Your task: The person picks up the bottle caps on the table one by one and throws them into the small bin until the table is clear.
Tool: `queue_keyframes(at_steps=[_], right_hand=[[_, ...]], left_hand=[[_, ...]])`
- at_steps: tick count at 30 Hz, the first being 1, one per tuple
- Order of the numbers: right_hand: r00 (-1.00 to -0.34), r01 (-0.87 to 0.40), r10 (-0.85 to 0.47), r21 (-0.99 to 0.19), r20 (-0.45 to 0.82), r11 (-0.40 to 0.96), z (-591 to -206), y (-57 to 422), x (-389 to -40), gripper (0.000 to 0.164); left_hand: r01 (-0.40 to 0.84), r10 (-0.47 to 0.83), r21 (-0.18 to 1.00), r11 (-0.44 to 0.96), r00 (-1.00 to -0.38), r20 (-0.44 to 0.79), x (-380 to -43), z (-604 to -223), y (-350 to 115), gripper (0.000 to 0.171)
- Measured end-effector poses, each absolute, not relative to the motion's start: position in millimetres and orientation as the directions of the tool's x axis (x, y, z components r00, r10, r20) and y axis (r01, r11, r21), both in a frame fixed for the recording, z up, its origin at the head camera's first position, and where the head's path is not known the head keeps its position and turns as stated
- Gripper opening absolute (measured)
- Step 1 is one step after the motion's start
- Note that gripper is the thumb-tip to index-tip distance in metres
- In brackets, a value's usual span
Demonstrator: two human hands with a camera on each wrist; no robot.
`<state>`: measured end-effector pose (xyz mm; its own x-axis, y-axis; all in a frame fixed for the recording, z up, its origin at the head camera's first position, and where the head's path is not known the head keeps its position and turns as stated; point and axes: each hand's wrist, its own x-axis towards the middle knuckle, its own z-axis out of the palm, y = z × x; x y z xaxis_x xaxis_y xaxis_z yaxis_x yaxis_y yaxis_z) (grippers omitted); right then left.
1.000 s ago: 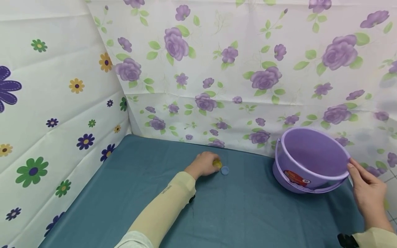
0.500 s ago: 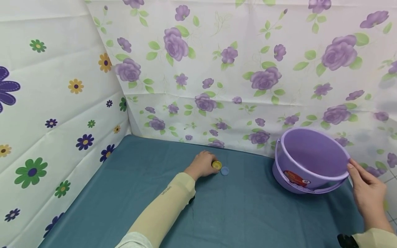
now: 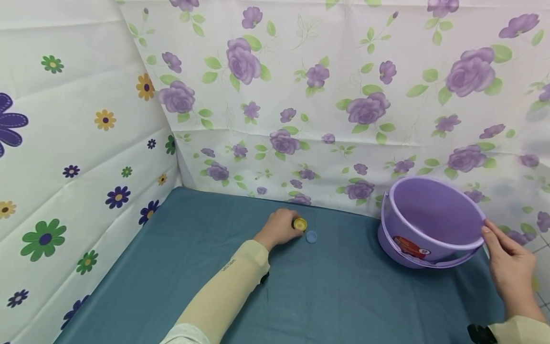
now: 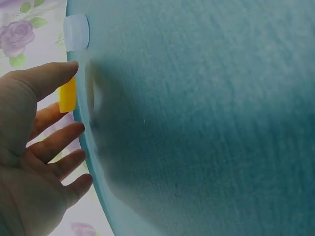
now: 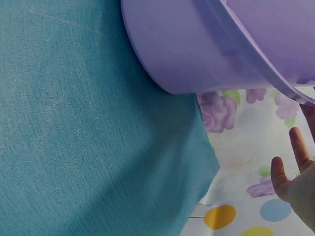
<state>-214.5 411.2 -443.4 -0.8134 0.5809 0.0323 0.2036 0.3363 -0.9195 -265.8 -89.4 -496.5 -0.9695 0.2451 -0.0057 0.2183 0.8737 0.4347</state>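
Observation:
My left hand (image 3: 280, 227) pinches a yellow bottle cap (image 3: 300, 224) between thumb and index finger, low over the cloth. The cap's round face shows in the head view; the left wrist view has the yellow cap (image 4: 67, 96) edge-on, the other fingers (image 4: 61, 142) spread. A blue bottle cap (image 3: 311, 236) lies on the cloth just right of that hand, and shows as a pale blue cap (image 4: 77, 32) in the left wrist view. My right hand (image 3: 511, 263) grips the rim of a purple bucket (image 3: 412, 239) that tilts toward me, its mouth visible.
A blue-green cloth (image 3: 343, 291) covers the table, with a fold at its right corner. Floral sheets (image 3: 318, 110) hang behind and a flower-print sheet (image 3: 86, 143) stands at the left. The bucket's handle (image 3: 455, 262) hangs down along its front.
The yellow cap has turned within my left fingers and shifted slightly up, so more of its round face shows. My right hand and the bucket stay where they were.

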Motion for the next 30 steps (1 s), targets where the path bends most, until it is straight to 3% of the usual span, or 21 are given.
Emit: queue_keyframes(at_steps=[30], right_hand=[[-0.822,0.207,0.569,-0.923,0.015,0.324,-444,413,-216,0.040]], left_hand=[[0.275,0.197,0.588,0.761,-0.961,0.194,-267,-473,-79,0.042]])
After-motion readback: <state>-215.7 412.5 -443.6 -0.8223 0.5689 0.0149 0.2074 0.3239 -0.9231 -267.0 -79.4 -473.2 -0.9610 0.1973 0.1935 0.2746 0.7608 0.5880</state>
